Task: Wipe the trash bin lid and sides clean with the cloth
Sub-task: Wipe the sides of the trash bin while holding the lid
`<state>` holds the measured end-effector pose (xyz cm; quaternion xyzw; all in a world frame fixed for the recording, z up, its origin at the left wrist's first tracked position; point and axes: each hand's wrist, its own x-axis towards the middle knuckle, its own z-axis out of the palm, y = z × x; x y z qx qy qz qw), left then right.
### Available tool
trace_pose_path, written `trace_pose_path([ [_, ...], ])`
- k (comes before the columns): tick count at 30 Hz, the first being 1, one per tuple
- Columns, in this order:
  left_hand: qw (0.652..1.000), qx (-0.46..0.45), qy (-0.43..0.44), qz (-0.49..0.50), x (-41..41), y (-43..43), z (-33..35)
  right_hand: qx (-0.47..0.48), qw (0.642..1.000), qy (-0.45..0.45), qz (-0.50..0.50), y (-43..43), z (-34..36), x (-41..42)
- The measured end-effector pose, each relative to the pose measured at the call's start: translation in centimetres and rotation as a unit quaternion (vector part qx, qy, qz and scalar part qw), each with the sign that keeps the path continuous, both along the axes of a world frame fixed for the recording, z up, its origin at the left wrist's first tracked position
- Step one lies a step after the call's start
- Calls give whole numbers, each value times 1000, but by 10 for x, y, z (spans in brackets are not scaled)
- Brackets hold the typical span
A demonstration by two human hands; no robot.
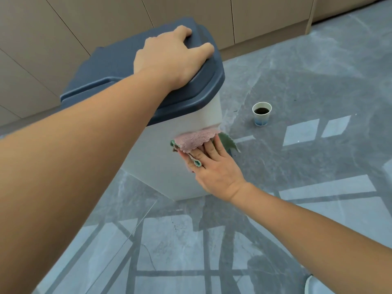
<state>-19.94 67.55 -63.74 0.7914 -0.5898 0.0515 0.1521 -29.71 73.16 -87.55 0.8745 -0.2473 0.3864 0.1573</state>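
Note:
A white trash bin (157, 162) with a dark blue lid (110, 66) stands tilted on the grey floor. My left hand (169, 54) lies on top of the lid, its fingers curled over the lid's far edge. My right hand (214, 166) presses a pink and green cloth (193, 141) flat against the bin's white side near its right corner, just below the lid. The cloth is bunched under my straight fingers, and a fold of it pokes out between two of them.
A paper cup (262, 113) with dark liquid stands on the floor to the right of the bin. Beige cabinet fronts (63, 28) run along the back. A white object (311, 285) shows at the bottom right edge. The glossy floor tiles reflect window frames.

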Motion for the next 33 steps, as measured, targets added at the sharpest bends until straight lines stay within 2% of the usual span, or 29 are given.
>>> trace_pose_path([
  [2,1000,2,2,0,0,1,2,-24,999,25,4,-4,3,-9],
  [7,1000,4,4,-13,3,8,1,35,996,-34,70,-1,15,-24],
  [9,1000,0,11,-15,3,10,1,112,984,-87,104,5,16,-32],
  [11,1000,-2,16,-15,2,11,2,233,955,-147,110,11,18,-44],
  [13,1000,-5,19,-19,2,13,1,338,910,-227,83,10,30,-56],
  [14,1000,-7,18,-23,2,14,1,391,873,-285,67,6,40,-59],
  [16,999,-9,14,-28,1,15,0,485,769,-410,72,-4,65,-61],
  [17,999,-8,11,-30,1,16,0,515,716,-461,97,-8,79,-58],
  [21,999,-19,16,-28,-2,19,0,552,592,-578,106,-15,130,-26],
  [22,999,-21,19,-29,-3,19,2,556,576,-591,94,-17,137,-17],
  [26,999,-18,16,-38,-6,22,2,518,562,-643,49,-13,139,9],
  [29,999,-8,9,-40,-5,19,2,521,538,-660,-60,2,81,35],
  [30,999,-5,8,-39,-3,19,2,539,523,-651,-114,11,49,43],
  [33,999,1,7,-33,-2,16,-2,648,404,-609,-214,36,-31,46],
])
